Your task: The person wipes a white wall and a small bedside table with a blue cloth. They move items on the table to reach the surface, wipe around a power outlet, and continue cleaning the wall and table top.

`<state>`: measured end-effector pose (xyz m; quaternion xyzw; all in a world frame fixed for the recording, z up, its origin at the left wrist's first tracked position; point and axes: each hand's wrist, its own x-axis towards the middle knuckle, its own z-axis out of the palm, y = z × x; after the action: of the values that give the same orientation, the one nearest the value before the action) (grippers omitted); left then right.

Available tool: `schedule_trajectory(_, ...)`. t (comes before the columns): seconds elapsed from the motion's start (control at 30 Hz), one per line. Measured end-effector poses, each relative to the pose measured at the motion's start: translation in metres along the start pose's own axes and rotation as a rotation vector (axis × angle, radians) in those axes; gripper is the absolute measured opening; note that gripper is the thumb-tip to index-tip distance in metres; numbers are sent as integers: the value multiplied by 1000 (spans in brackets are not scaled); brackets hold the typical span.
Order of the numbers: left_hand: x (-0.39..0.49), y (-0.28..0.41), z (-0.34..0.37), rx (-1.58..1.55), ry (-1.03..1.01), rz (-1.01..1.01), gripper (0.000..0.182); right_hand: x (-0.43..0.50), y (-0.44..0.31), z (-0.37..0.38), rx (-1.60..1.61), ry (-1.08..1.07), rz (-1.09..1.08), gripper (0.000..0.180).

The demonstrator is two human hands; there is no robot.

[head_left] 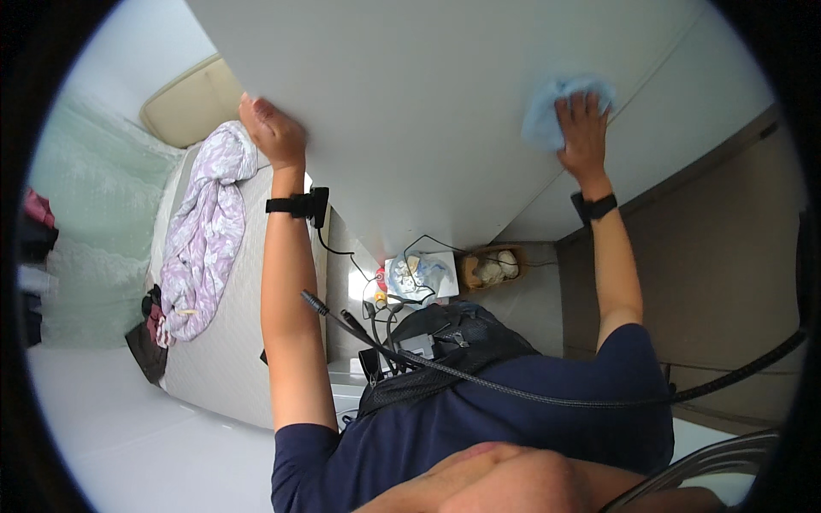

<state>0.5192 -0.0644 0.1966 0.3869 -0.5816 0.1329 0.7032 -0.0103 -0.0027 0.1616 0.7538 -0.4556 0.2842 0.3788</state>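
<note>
A large smooth white panel [410, 128] stands upright before me, perhaps a cabinet side or door. At its left edge is my left hand [274, 131], with the fingers curled at the edge and partly hidden. My right hand [585, 138] presses a light blue cloth [545, 118] against the panel's right part, near a long seam. The cloth is bunched under the spread fingers and slightly blurred. Each wrist wears a black strap, and a black device [319, 206] sits on the left one.
To the left is a bed [224, 359] with a crumpled floral quilt [205, 237]. Below the panel, a plastic bag [420, 272] and a brown box [474, 272] sit low down. Black cables [513, 394] cross my body from a waist bag [462, 320]. A brown surface [705, 256] lies at right.
</note>
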Motion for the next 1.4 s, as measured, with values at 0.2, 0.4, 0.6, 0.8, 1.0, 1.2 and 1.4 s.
schedule_trajectory(0.2, 4, 9, -3, 28, 27, 23, 56, 4, 25, -10, 29, 82, -48, 80)
schedule_trajectory(0.4, 2, 0, -4, 89, 12, -8, 51, 137, 46, -80, 157, 449, -33, 75)
schedule_trajectory(0.6, -2, -7, -5, 164, 35, 38, 46, 164, -21, -60, 149, 346, -36, 78)
schedule_trajectory(0.8, -2, -4, -12, 135, 21, 4, 52, 80, -97, -4, 106, -52, -291, 79)
schedule_trajectory(1.0, 0, 0, -13, 65, 47, 49, 55, 114, -46, -35, 148, 219, -278, 59)
schedule_trajectory(1.2, 2, 6, -15, 71, 48, 10, 56, 185, 13, -100, 87, 543, -117, 69)
schedule_trajectory(1.4, 8, 9, -17, 50, 55, 33, 56, 150, -49, -48, 158, 271, -131, 69)
